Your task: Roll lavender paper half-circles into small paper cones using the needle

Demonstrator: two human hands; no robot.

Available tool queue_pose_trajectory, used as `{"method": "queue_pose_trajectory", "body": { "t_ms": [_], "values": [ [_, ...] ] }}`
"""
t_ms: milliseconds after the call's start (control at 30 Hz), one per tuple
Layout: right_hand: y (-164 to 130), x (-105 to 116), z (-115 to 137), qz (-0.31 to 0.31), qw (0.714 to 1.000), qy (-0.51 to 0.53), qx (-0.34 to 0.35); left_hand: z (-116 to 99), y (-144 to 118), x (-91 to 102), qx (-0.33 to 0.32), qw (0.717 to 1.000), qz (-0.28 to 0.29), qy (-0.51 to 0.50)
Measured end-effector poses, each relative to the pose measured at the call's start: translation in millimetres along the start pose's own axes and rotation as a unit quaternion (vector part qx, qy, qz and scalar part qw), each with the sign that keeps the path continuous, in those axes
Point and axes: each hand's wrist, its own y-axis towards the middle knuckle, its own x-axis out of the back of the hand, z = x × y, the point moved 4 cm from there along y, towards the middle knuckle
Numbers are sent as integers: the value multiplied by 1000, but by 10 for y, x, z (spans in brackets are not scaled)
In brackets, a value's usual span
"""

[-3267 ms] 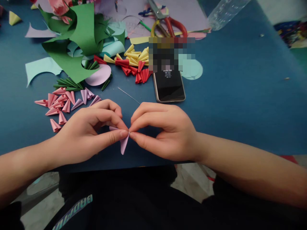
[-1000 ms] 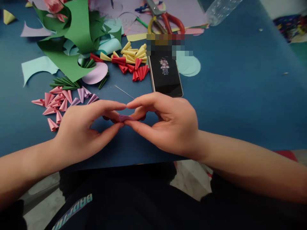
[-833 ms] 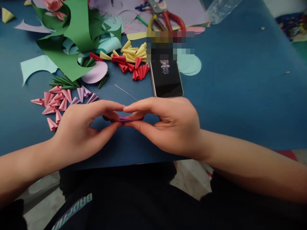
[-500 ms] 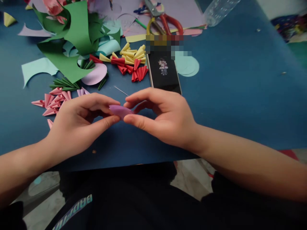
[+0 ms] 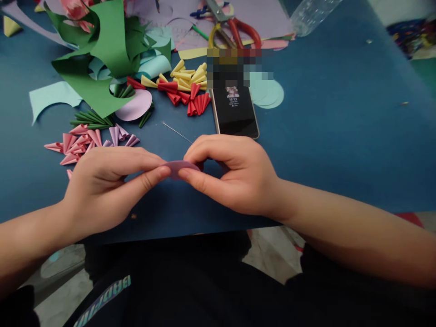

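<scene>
Paper (image 5: 176, 170), purple and bowed, is held over the near part of the table (image 5: 340, 136). Both hands are closed on it: its 9 o'clock end is pinched by the left hand (image 5: 105, 186), its 3 o'clock end by the right hand (image 5: 235, 177). It is judged light, flexible and easily creased, best gripped lightly at the edges between thumb and fingertips. From it, a needle (image 5: 177, 132) is seen at 12 o'clock, pink cones (image 5: 68, 141) towards 10 o'clock.
</scene>
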Motion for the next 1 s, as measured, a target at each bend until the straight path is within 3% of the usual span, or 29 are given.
{"method": "queue_pose_trajectory", "body": {
  "t_ms": [100,233,367,567,767,1000],
  "values": [
    [8,-10,-24,16,999,18,-33,35,6,2,43,999,-13,-10],
    [20,-14,-50,32,997,29,-60,54,-2,-22,45,998,-29,-15],
    [30,-42,-61,60,997,25,-38,24,-27,-27,-18,998,-50,28],
    [-7,-29,11,-13,997,-20,74,-49,-36,3,-115,991,-48,49],
    [-45,-12,70,-26,996,-43,76,-108,-62,19,-107,991,-33,79],
    [-47,-9,102,-29,998,-18,46,-163,-55,48,-144,987,-11,65]
  ]
}}
